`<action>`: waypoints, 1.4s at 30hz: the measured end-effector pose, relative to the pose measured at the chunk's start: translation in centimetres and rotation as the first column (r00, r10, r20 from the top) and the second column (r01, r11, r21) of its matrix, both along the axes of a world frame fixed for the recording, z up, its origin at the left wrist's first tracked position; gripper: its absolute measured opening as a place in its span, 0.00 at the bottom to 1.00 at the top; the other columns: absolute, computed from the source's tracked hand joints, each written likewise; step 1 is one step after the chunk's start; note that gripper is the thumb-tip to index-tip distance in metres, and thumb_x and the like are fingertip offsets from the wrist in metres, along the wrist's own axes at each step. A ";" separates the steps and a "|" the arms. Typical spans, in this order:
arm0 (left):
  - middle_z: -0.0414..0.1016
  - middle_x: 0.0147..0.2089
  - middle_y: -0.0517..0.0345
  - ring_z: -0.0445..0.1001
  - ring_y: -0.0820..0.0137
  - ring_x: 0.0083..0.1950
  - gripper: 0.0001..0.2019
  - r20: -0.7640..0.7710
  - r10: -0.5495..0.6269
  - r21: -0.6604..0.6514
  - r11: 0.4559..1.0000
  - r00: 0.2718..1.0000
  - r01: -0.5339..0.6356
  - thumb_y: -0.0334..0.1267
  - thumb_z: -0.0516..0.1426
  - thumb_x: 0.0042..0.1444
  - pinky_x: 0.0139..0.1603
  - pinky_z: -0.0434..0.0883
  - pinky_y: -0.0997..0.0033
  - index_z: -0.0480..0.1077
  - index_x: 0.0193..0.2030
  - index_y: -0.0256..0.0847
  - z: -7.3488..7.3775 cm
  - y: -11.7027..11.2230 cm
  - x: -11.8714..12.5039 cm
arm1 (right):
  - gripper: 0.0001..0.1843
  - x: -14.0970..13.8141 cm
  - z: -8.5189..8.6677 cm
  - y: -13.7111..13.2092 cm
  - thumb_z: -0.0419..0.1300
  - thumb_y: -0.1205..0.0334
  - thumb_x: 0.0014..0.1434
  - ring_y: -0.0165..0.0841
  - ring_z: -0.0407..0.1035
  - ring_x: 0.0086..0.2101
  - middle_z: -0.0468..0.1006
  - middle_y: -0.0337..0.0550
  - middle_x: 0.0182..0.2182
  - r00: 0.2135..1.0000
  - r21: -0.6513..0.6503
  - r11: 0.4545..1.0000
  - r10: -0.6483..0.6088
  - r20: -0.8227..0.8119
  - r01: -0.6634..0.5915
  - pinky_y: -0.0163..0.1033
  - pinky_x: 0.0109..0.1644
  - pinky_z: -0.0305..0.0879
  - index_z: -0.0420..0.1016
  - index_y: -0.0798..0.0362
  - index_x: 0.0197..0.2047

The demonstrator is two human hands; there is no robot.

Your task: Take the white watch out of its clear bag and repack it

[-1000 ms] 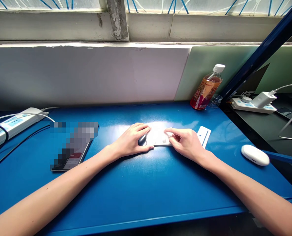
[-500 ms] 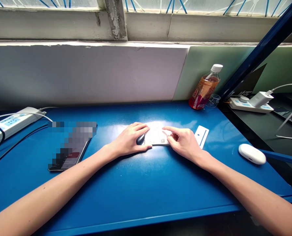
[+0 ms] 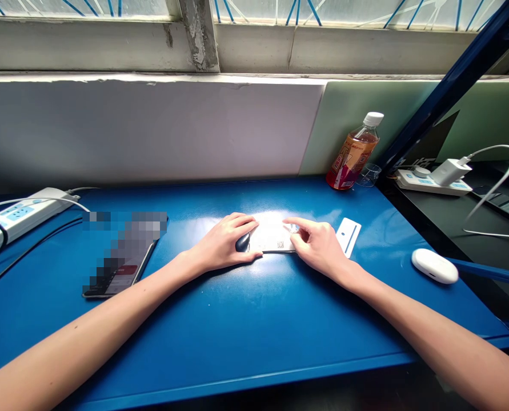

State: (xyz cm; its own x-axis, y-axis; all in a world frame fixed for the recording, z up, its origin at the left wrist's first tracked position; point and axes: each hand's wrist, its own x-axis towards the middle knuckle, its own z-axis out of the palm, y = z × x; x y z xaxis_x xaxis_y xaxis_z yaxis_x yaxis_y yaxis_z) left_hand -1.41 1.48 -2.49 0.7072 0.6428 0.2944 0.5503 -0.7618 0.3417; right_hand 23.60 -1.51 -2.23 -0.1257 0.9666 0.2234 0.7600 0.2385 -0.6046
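Between my hands on the blue tabletop lies a flat white rectangular item (image 3: 269, 238) with a dark front edge and a small square code; glare washes out much of it. My left hand (image 3: 231, 242) grips its left end, fingers at the far edge and thumb at the near edge. A dark, rounded piece (image 3: 243, 242) shows under that palm. My right hand (image 3: 318, 242) is at the item's right end, index finger reaching over its surface, the other fingers curled in. A small shiny, clear bit (image 3: 295, 228) shows by those fingers. Behind the hand lies a white card (image 3: 348, 235).
A phone (image 3: 129, 257), partly pixelated, and a power strip (image 3: 27, 214) with cables are on the left. A drink bottle (image 3: 353, 154) and a clear cup (image 3: 369, 174) stand at the back right. A white oval case (image 3: 435, 266) lies near the blue tabletop's (image 3: 254, 331) right edge.
The view has shifted slightly. My left hand keeps its hold on the white item. A shiny, clear bit has come into sight beside my right fingers.
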 end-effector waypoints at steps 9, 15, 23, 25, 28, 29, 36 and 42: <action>0.72 0.59 0.39 0.70 0.52 0.60 0.29 -0.005 0.029 -0.043 0.999 1.000 -0.029 0.53 0.62 0.56 0.61 0.69 0.53 0.69 0.58 0.35 0.4 -0.2 0.1 | 0.21 0.7 -0.2 0.5 0.53 0.69 0.54 0.32 0.65 0.22 0.74 0.37 0.20 0.998 -0.015 0.999 0.044 0.043 -0.043 0.37 0.30 0.58 0.80 0.57 0.47; 0.68 0.60 0.39 0.68 0.52 0.61 0.31 -0.047 0.065 -0.065 0.996 0.997 -0.068 0.52 0.60 0.57 0.61 0.69 0.53 0.64 0.62 0.35 0.3 -0.5 0.1 | 0.14 2.3 -0.4 1.6 0.57 0.66 0.57 0.33 0.69 0.27 0.77 0.40 0.27 0.985 0.061 0.987 0.141 0.103 -0.148 0.38 0.33 0.62 0.79 0.54 0.45; 0.66 0.59 0.37 0.67 0.52 0.60 0.30 -0.061 0.077 -0.041 0.996 0.995 -0.080 0.47 0.57 0.58 0.61 0.69 0.54 0.62 0.64 0.32 0.4 -0.7 0.3 | 0.09 3.4 -1.0 2.8 0.58 0.70 0.58 0.39 0.72 0.38 0.80 0.47 0.37 0.934 0.150 0.930 0.306 0.186 -0.335 0.42 0.41 0.67 0.80 0.52 0.39; 0.66 0.60 0.37 0.67 0.51 0.60 0.32 -0.061 0.076 -0.048 0.996 0.995 -0.079 0.50 0.58 0.58 0.60 0.69 0.53 0.62 0.64 0.33 0.3 -0.6 0.2 | 0.10 3.3 -1.0 2.7 0.58 0.71 0.58 0.39 0.72 0.38 0.81 0.46 0.36 0.924 0.146 0.920 0.335 0.185 -0.363 0.42 0.41 0.67 0.80 0.53 0.38; 0.66 0.60 0.38 0.67 0.50 0.61 0.35 -0.054 0.078 -0.074 0.994 0.995 -0.082 0.57 0.60 0.57 0.61 0.69 0.52 0.63 0.64 0.35 0.2 -0.5 0.2 | 0.07 3.3 -0.7 2.6 0.60 0.67 0.59 0.39 0.72 0.38 0.81 0.46 0.36 0.920 0.120 0.920 0.351 0.172 -0.374 0.43 0.42 0.67 0.80 0.53 0.40; 0.65 0.61 0.38 0.67 0.50 0.61 0.36 -0.049 0.081 -0.082 0.993 0.996 -0.084 0.58 0.60 0.57 0.61 0.69 0.52 0.64 0.64 0.35 0.2 -0.4 0.1 | 0.07 3.3 -0.6 2.6 0.61 0.64 0.60 0.39 0.72 0.37 0.81 0.46 0.36 0.919 0.109 0.920 0.356 0.170 -0.377 0.43 0.42 0.67 0.80 0.53 0.40; 0.66 0.60 0.40 0.67 0.53 0.61 0.34 -0.018 0.097 -0.125 0.987 0.995 -0.098 0.58 0.60 0.58 0.62 0.68 0.55 0.66 0.64 0.36 0.0 -0.1 0.0 | 0.13 3.5 -0.2 2.7 0.57 0.59 0.66 0.40 0.73 0.39 0.82 0.48 0.39 0.896 0.090 0.901 0.404 0.185 -0.424 0.44 0.43 0.68 0.81 0.53 0.43; 0.67 0.58 0.44 0.70 0.55 0.58 0.34 0.039 0.119 -0.195 0.975 0.992 -0.109 0.59 0.61 0.56 0.60 0.69 0.56 0.68 0.62 0.38 0.1 0.2 -0.1 | 0.15 4.0 -0.7 2.9 0.58 0.63 0.63 0.40 0.73 0.40 0.80 0.51 0.41 0.859 0.148 0.855 0.460 0.225 -0.497 0.44 0.44 0.69 0.81 0.53 0.50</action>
